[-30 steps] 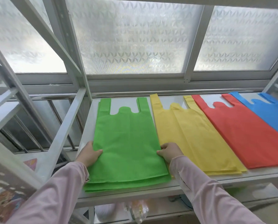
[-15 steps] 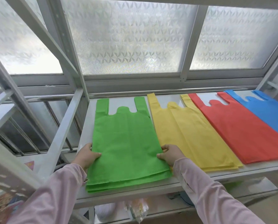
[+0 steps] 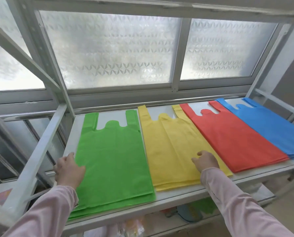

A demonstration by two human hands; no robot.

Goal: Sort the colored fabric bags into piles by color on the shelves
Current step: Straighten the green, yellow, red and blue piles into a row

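Fabric bags lay in four colour piles across mid-frame; the left hand (image 3: pixel 69 170) rested spread at the green pile (image 3: pixel 112 159) edge, the right hand (image 3: pixel 207 162) loosely curled on the yellow pile (image 3: pixel 168 147), seemingly squaring them.

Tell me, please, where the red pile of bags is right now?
The red pile lies right of centre on the shelf, between the yellow pile and blue pile.

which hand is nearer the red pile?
Right. The right hand rests on the yellow pile, just beside the red pile; the left hand is at the green pile's far left edge.
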